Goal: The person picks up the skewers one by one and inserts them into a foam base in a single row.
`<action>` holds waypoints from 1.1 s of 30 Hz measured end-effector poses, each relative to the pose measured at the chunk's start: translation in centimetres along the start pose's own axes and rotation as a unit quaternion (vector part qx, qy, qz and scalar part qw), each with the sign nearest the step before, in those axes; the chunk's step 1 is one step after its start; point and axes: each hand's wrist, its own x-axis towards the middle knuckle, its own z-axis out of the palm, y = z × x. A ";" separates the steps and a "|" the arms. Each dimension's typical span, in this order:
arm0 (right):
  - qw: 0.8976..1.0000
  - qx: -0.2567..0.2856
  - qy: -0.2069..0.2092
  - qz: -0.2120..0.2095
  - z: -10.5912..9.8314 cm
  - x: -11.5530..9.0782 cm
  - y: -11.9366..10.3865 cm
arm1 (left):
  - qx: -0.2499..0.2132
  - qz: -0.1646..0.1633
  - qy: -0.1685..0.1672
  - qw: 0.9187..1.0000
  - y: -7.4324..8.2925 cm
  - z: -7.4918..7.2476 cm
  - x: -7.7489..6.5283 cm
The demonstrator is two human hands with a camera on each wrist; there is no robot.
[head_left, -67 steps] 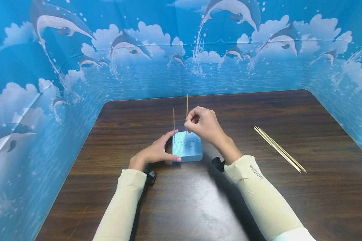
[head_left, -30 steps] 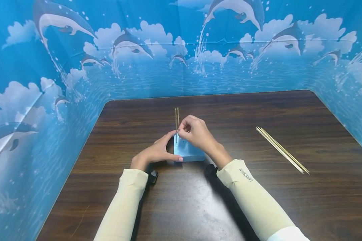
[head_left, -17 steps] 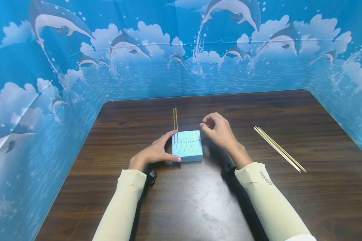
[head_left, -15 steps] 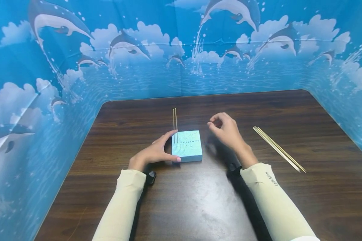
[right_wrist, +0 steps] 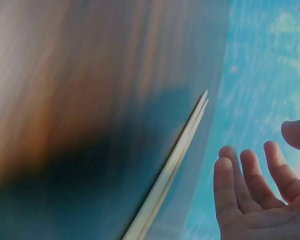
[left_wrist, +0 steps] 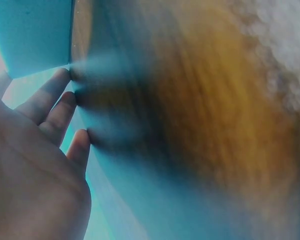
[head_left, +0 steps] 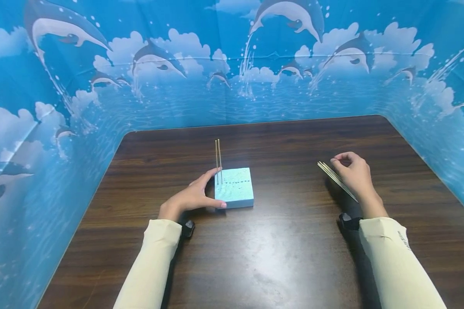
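Note:
A light-blue foam block (head_left: 237,191) with a row of small holes sits on the table. Two thin bamboo skewers (head_left: 218,159) stand upright in its left side, close together. My left hand (head_left: 191,198) holds the block from the left, thumb at its front edge and index finger at the back corner. In the left wrist view, the other fingers (left_wrist: 55,110) extend beneath the block's visible corner. Over at the right, my right hand (head_left: 356,176) hovers beside several loose skewers (head_left: 328,171), its fingers loosely bent with nothing between them. In the right wrist view, the skewers' pointed tips (right_wrist: 202,102) lie apart from the fingers.
Both hands work above a dark wood-grain table (head_left: 278,240). A blue dolphin-print curtain (head_left: 232,64) rises along its back and sides. Black wrist cameras (head_left: 188,228) sit under both wrists.
My right hand set a second skewer beside the first in the block, let go, and moved right to the loose skewers. The left hand stayed on the block.

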 end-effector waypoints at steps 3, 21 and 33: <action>0.999 0.000 -0.013 0.032 -0.9 -0.3 1.7 | -0.002 0.000 -0.001 1.000 0.0 0.0 -0.1; 0.987 -0.137 -0.079 0.001 -3.1 -0.9 6.1 | -0.004 -0.004 0.000 1.000 -0.4 0.0 0.3; 0.985 -0.143 -0.100 0.005 -2.8 -0.7 5.4 | -0.005 0.000 -0.002 1.000 -0.2 0.0 0.3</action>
